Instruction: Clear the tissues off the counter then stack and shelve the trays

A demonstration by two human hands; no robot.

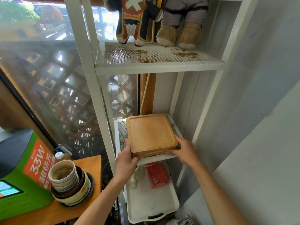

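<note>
A stack of square wooden trays (150, 132) rests on the middle mesh shelf (121, 129) of a white metal rack. My left hand (127, 157) grips the stack's near left corner, thumb on the left edge. My right hand (184, 149) holds the near right corner, fingers under the edge. The stack's near edge overhangs the shelf's front rail a little. No tissues are in view.
Two plush toys (138, 18) stand on the upper mesh shelf (151, 53). Below, a white plastic tray (151, 202) holds a red packet (158, 175). At left, a wooden counter (90, 163) carries stacked bowls (68, 181) and a green machine (21, 172). A grey wall is on the right.
</note>
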